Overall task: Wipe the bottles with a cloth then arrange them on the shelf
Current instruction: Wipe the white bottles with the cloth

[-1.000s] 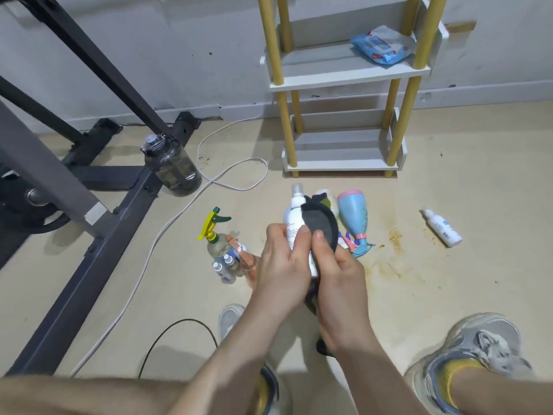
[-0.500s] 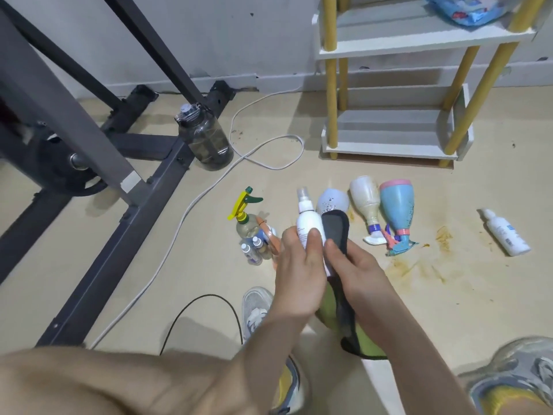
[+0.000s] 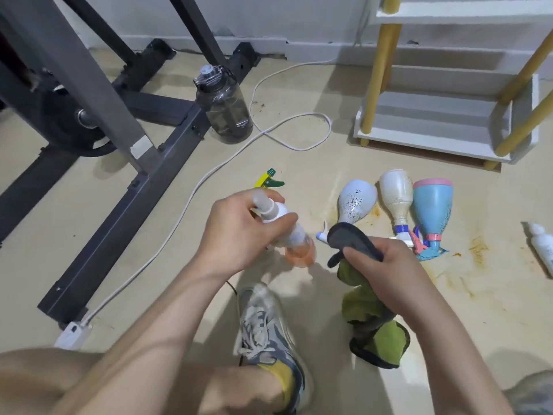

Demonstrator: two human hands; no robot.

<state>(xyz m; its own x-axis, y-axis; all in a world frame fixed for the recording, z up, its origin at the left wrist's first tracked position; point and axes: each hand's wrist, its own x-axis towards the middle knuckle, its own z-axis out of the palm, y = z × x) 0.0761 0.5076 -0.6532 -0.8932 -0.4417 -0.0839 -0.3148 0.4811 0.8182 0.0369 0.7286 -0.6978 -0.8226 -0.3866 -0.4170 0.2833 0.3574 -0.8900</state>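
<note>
Nearest you, at six o'clock, your sneaker (image 3: 269,333) with its yellow sock is planted on the beige floor (image 3: 149,265). Just above it your two hands work side by side, a little apart.

Your left hand (image 3: 239,235) is closed around a white spray bottle (image 3: 281,226). The bottle lies tilted across your palm, its clear cap sticking out past your thumb toward eleven o'clock and its blurred base toward four o'clock. Your fingers (image 3: 278,220) curl over its middle. A blurred orange shape sits right under the base; you cannot tell what it is.

Your right hand (image 3: 386,265) is clenched on a cloth (image 3: 371,313), green on one face and grey on the other. A grey flap pokes out above your fingers toward the bottle without touching it, and the rest hangs down toward five o'clock.

Farther out, at one to two o'clock, three dirty bottles lie side by side on the floor: a pale blue bottle (image 3: 356,202), a cream bottle (image 3: 398,196) and a turquoise bottle (image 3: 432,211). A small white bottle (image 3: 541,244) lies at three o'clock by the edge. A yellow and green spray trigger (image 3: 267,179) peeks out behind your left hand.

Beyond, at one o'clock, the shelf (image 3: 434,139) stands by the wall, its bottom board bare. At eleven o'clock a large dark water jug (image 3: 224,106) stands beside a black metal frame (image 3: 119,115), with a white cable (image 3: 209,175) looping across the floor.
</note>
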